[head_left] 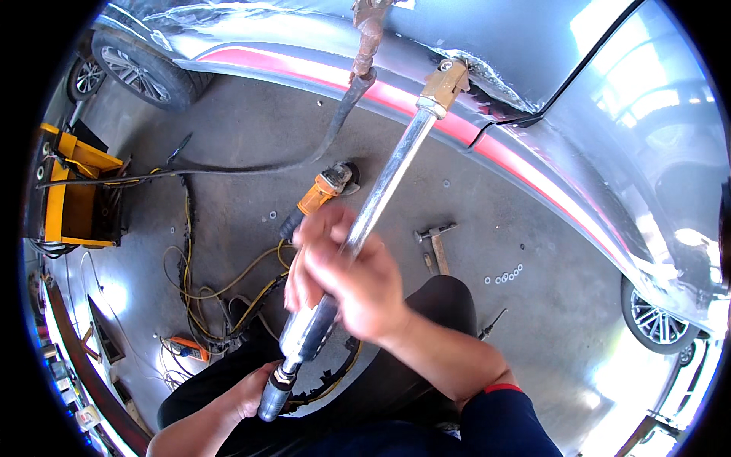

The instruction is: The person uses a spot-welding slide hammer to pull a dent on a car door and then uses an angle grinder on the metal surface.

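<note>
Both hands are gripping a long chrome slide hammer (pixel 358 236), the right hand (pixel 354 278) curling its fingers shut around the shaft, the left hand (pixel 255 388) clasping the dark rear handle, its brass tip touching the car body panel (pixel 533 46).

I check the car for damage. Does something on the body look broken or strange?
Yes. The silver car panel is crumpled and bare where the brass tip of the long metal rod meets it, beside the red stripe. Small washers lie scattered on the floor.
</note>
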A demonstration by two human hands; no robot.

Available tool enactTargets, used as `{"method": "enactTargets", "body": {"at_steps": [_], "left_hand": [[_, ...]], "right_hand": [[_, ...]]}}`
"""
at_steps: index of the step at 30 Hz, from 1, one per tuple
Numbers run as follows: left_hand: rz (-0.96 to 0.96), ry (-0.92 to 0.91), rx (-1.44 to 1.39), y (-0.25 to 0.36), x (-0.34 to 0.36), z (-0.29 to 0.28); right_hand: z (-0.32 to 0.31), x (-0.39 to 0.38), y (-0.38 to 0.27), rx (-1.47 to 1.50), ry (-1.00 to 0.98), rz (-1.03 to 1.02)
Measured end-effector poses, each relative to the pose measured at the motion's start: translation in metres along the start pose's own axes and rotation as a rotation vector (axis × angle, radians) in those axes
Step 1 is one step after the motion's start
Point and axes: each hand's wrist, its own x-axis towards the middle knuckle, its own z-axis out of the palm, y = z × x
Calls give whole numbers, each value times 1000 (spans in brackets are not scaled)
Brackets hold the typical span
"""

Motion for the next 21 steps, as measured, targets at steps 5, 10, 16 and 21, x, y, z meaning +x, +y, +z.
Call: {"method": "enactTargets", "body": {"at_steps": [5,10,16,21], "left_hand": [[6,-35,34,-6,7,-3],[248,137,74,-25,26,-20],[621,502,-241,-38,39,-22],[184,378,8,-86,72,-57]], "right_hand": [[6,-37,37,58,-24,148],[2,-32,33,-56,-57,126],[-9,-34,28,-245,23,265],[-11,-66,52,-235,12,356]]}}
